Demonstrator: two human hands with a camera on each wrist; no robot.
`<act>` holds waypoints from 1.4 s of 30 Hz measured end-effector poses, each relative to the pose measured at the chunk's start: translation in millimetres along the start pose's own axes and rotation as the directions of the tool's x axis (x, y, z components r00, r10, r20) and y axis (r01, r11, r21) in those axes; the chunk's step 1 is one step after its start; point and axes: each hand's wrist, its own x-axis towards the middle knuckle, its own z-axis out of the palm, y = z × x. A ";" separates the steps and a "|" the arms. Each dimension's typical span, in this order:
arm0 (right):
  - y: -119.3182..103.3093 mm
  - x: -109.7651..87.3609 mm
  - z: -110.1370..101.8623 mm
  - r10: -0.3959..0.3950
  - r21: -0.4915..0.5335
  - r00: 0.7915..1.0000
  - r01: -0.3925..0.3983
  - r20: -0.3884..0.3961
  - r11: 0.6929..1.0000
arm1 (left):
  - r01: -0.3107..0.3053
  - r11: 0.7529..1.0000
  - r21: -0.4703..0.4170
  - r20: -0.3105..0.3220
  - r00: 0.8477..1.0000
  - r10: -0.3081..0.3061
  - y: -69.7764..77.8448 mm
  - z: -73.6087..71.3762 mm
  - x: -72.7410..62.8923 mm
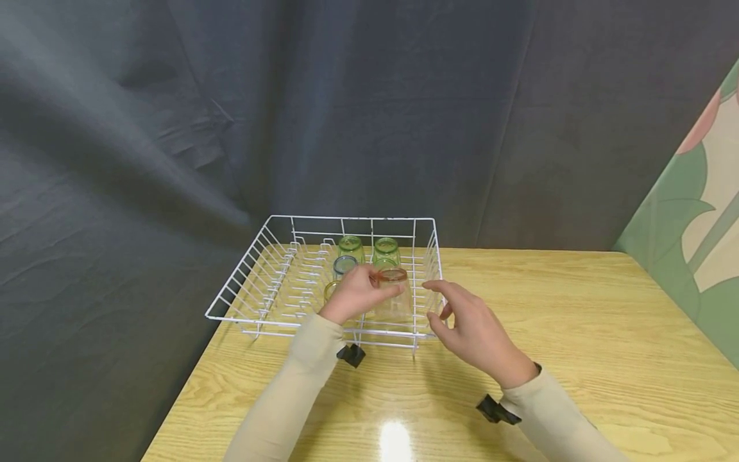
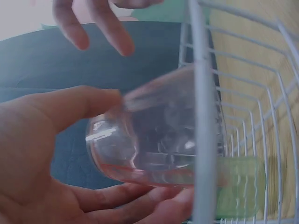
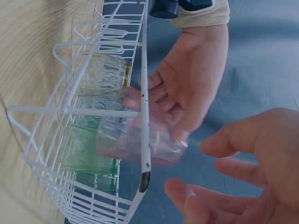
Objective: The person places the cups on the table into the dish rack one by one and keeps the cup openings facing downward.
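Observation:
My left hand (image 1: 356,294) grips a clear glass with a pinkish tint (image 1: 395,300), thumb on one side and fingers on the other. The glass is bottom up, within the right part of a white wire dish rack (image 1: 323,218). In the left wrist view the glass (image 2: 154,135) tilts behind a rack wire. My right hand (image 1: 476,330) is held off the rack's right side, fingers spread and loosely bent, with nothing in them. Beside the held glass stand a blue glass (image 1: 345,264) and a yellow glass (image 1: 330,290), partly hidden by my left hand.
Several green glasses (image 1: 386,246) stand upside down toward the back of the rack. Rows of wire prongs (image 1: 288,269) fill its left part. Under it lies a wood-grain table (image 1: 548,308), with a dark cloth (image 1: 392,115) hanging behind and a leaf-patterned cloth (image 1: 687,205) at right.

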 end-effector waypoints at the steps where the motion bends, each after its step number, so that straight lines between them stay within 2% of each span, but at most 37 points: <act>1: 0.3 -0.2 0.0 0.005 0.003 1.000 -0.005 0.002 1.000 | 0.007 1.000 0.027 -0.005 1.000 -0.007 -0.3 0.8 -0.3; 6: 1.4 -1.6 0.3 0.033 0.008 0.999 -0.033 0.015 0.999 | 0.030 0.996 0.087 -0.002 1.000 -0.030 -3.0 5.7 -1.7; 16: 3.5 -3.7 1.3 0.051 -0.003 0.998 -0.051 0.036 0.999 | -0.014 0.984 0.180 0.013 1.000 0.012 -8.8 13.1 -2.7; 28: 3.8 -6.3 0.2 0.062 -0.003 0.996 -0.062 0.065 0.998 | 0.058 0.988 0.144 0.062 0.996 -0.067 -14.5 18.7 -2.6; 35: 3.6 -8.4 -0.2 0.071 -0.011 0.996 -0.070 0.058 0.997 | 0.028 0.987 0.158 0.055 0.998 -0.037 -14.7 18.0 -1.3; 42: 8.3 -11.5 -2.1 0.091 -0.026 0.994 -0.090 0.056 0.996 | 0.004 0.991 0.134 0.053 0.999 -0.011 -14.1 10.4 -4.5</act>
